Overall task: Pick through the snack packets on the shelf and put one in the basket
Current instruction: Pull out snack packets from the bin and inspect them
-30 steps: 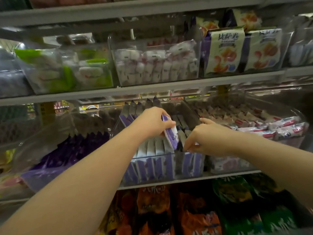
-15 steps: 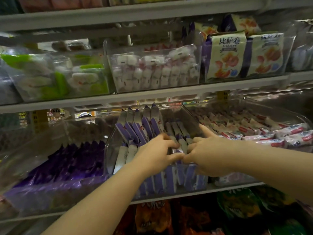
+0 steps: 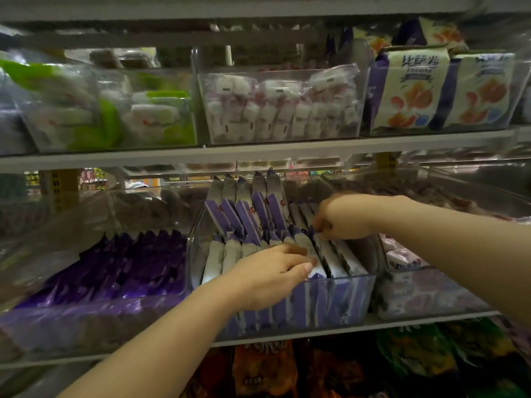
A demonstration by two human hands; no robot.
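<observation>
A clear plastic bin (image 3: pixel 370 294) on the middle shelf holds several purple-and-white snack packets (image 3: pixel 247 216) standing in rows. My left hand (image 3: pixel 270 275) lies over the front row, its fingers and thumb pinching the top of a white packet (image 3: pixel 311 254). My right hand (image 3: pixel 342 216) reaches further back in the same bin, fingers curled down onto the tops of the packets behind. No basket is in view.
Left of the bin sits a clear bin of dark purple packets (image 3: pixel 120 268), right of it a bin of pink-and-white packets (image 3: pixel 408 259). The upper shelf (image 3: pixel 258 152) carries bins of green, white and cream-and-orange packs. Orange and green bags (image 3: pixel 264 369) fill the shelf below.
My left hand put the packet it held up back down and now lies over the front row. My right hand moved from the front row up and back to the rear packets.
</observation>
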